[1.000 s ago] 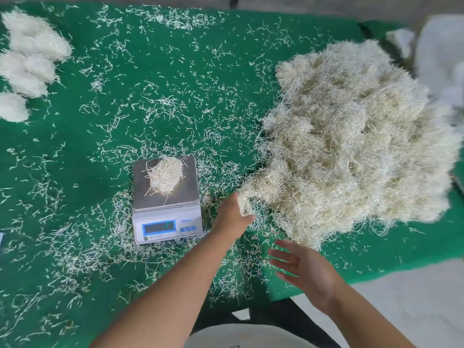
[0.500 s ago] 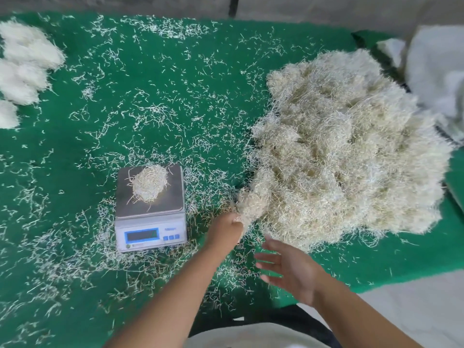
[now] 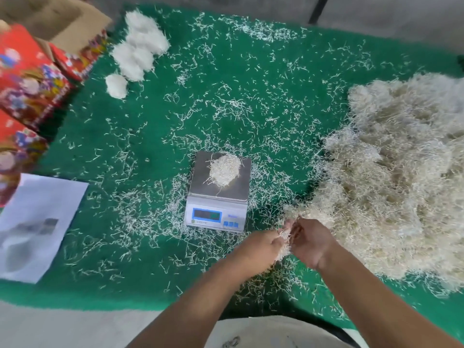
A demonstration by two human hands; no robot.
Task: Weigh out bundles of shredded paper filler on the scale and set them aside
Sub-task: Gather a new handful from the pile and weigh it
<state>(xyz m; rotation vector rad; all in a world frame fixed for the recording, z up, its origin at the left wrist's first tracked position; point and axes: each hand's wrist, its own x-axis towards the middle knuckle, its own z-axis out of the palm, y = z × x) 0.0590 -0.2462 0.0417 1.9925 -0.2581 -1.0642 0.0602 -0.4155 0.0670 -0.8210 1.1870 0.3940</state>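
Green table cover, strewn with loose shreds. Big heap of shredded paper filler along the right edge. Red printed boxes off the far-left corner; white sheet at the left edge. Finished white bundles near the far-left corner. Scale mid-table, a small bundle on its pan. Just right of the scale, near the front edge, left hand and right hand meet, fingers curled, both pinching one tuft at the heap's near tip.

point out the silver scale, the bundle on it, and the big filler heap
silver digital scale (image 3: 208, 215), head view, on its blue display
small shredded paper bundle (image 3: 224, 170), head view, its middle
big cream shredded filler heap (image 3: 396, 177), head view, its centre
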